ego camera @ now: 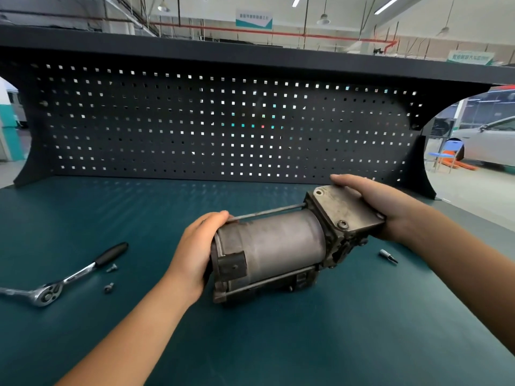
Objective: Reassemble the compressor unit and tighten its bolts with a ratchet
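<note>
Compressor unit (278, 252), halves seemingly mated: left grip (195, 252) and right grip (384, 207) are clasping its ends; loose bolts (111, 268) and ratchet (64, 280) are lying untouched on tabletop (278, 344).

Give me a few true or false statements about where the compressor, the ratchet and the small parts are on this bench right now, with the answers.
1. The left hand and the right hand both grip the compressor. True.
2. The ratchet is in the right hand. False: it lies untouched on the green mat, to the person's left.
3. Two loose bolts lie beside the ratchet. True.
4. The bit socket lies left of the compressor. False: it lies on the mat to the compressor's right.
</note>
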`<control>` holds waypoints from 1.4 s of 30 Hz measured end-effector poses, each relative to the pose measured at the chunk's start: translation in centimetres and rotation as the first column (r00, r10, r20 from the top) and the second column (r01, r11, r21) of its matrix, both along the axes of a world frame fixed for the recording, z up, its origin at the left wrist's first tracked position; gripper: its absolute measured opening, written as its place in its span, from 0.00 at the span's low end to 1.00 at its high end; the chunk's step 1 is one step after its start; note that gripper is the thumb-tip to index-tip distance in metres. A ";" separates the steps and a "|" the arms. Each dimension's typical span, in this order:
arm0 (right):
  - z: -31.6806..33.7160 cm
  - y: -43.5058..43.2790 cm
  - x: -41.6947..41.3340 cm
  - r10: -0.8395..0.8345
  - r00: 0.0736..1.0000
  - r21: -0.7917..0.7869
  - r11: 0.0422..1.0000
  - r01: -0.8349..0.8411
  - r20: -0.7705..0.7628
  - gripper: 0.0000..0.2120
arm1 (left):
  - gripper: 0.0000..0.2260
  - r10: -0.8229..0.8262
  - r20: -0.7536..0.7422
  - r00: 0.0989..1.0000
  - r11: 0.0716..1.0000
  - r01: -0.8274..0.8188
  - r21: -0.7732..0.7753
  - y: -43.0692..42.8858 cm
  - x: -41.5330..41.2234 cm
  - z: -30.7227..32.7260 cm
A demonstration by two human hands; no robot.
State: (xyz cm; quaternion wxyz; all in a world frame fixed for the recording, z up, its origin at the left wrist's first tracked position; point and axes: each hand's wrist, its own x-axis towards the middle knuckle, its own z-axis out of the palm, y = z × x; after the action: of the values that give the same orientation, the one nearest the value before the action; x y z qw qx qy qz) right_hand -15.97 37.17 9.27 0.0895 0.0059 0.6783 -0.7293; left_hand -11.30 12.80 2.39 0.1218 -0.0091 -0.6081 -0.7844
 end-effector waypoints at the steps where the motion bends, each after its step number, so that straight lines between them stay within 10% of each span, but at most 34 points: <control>1: -0.3 -0.1 0.3 -0.007 1.000 -0.007 1.000 0.006 -0.021 0.10 | 0.15 -0.018 -0.020 1.000 1.000 0.018 -0.014 -0.1 0.0 0.0; 13: -5.5 -1.9 2.1 -0.220 0.897 -0.102 0.975 0.195 -0.384 0.08 | 0.10 0.011 -0.011 1.000 1.000 -0.011 0.004 -1.8 -2.3 -0.9; 19: -8.7 -3.6 -0.5 -0.223 0.772 0.087 0.937 0.338 -0.595 0.06 | 0.18 0.161 -0.106 0.981 0.978 -0.173 -0.119 -2.6 -4.4 -1.9; 32: -12.5 -8.0 -5.6 -0.154 0.742 0.240 0.887 0.394 -0.652 0.05 | 0.13 0.220 -0.068 0.973 0.944 -0.230 -0.235 -6.3 -11.6 -2.8; 37: -12.4 -10.1 -7.3 -0.166 0.788 0.228 0.904 0.362 -0.593 0.03 | 0.20 0.315 -0.074 0.946 0.593 -0.257 -0.763 -8.6 -12.7 -1.5; 42: -12.2 -10.1 -7.3 -0.177 0.803 0.253 0.892 0.376 -0.569 0.06 | 0.14 0.284 -0.088 0.955 0.380 -0.196 -0.904 -14.5 -9.5 0.9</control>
State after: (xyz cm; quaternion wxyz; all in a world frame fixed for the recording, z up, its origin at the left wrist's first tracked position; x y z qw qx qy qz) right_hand -23.24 27.03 -2.96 -0.2132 -0.0795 0.7872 -0.5731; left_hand -20.81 -1.69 3.27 0.1847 0.0471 -0.9326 -0.3063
